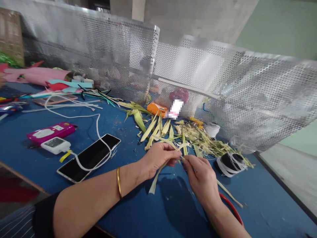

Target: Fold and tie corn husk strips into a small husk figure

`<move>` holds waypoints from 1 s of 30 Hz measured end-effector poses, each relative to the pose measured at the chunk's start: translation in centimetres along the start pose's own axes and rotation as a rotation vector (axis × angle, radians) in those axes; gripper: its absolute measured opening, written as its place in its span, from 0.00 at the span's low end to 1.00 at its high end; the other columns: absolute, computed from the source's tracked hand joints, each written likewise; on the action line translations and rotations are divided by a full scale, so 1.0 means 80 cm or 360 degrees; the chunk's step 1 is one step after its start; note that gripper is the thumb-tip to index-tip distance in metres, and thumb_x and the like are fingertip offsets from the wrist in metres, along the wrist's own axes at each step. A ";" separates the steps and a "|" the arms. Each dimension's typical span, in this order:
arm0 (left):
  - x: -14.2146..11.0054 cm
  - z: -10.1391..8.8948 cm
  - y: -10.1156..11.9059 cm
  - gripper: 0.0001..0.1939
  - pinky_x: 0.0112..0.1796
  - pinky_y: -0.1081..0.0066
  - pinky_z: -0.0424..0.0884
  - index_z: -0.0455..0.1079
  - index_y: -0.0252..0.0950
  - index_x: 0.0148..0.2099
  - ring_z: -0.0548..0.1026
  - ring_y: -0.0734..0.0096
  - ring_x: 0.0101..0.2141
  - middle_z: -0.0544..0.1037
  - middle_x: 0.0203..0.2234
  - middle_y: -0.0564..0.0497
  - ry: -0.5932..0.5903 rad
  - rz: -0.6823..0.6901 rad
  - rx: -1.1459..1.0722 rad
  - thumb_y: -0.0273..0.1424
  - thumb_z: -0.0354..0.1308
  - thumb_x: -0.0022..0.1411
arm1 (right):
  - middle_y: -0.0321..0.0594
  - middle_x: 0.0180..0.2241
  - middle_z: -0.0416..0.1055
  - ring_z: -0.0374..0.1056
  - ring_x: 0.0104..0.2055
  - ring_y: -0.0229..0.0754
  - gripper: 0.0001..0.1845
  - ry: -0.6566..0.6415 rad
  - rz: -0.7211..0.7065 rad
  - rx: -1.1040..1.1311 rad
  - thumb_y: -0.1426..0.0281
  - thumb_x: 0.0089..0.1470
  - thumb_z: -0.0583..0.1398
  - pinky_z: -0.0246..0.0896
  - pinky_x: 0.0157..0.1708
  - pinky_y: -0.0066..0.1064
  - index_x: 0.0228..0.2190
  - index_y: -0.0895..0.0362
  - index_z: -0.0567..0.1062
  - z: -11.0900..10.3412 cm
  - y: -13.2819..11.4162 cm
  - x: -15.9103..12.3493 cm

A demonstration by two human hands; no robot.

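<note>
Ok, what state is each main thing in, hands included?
Left hand, pinching the pale strip.
Right hand, also pinching it.
Pale strip, held, one end hanging.
Phone, lying flat, screen dark.
Far screen, lit.
White cable, loosely curved across the phone.
Pale leaves, loose, spread out.
Shreds, heaped.
Cord spool, wound.

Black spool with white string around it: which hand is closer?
The right hand, just to the left of the black spool. The left hand is farther left, past the right one.
</note>
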State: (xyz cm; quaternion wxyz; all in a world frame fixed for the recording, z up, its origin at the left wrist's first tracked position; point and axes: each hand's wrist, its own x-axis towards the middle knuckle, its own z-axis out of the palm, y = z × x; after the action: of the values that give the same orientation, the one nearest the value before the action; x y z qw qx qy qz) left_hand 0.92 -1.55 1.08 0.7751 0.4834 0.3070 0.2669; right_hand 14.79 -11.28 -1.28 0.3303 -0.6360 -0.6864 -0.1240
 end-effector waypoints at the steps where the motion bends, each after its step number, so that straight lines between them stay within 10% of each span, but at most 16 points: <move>1: 0.000 0.001 -0.001 0.04 0.26 0.76 0.68 0.73 0.31 0.27 0.70 0.80 0.20 0.75 0.20 0.53 0.0015 0.0034 0.0062 0.25 0.65 0.53 | 0.33 0.23 0.71 0.66 0.27 0.38 0.13 -0.0001 -0.0017 -0.0006 0.70 0.64 0.52 0.55 0.36 0.32 0.28 0.54 0.71 -0.001 0.000 0.000; 22: 0.002 -0.002 0.000 0.07 0.26 0.75 0.67 0.72 0.31 0.27 0.70 0.80 0.20 0.76 0.22 0.51 0.0052 0.0042 0.0013 0.28 0.66 0.53 | 0.32 0.21 0.68 0.64 0.25 0.37 0.15 -0.0037 -0.0071 0.0029 0.71 0.63 0.53 0.54 0.35 0.31 0.24 0.54 0.67 -0.010 0.004 0.003; 30: -0.001 -0.001 0.005 0.12 0.26 0.72 0.68 0.74 0.31 0.29 0.73 0.75 0.21 0.77 0.24 0.47 -0.0004 -0.0029 0.0007 0.35 0.58 0.61 | 0.40 0.31 0.77 0.71 0.35 0.45 0.17 -0.0176 0.0621 0.0838 0.56 0.58 0.57 0.61 0.36 0.33 0.32 0.55 0.78 -0.006 0.006 0.010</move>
State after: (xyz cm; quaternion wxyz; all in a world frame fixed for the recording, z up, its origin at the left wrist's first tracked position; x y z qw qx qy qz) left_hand 0.75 -1.39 1.44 0.7769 0.4825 0.3111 0.2585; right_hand 15.38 -10.86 -0.58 0.4631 -0.6539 -0.5771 0.1580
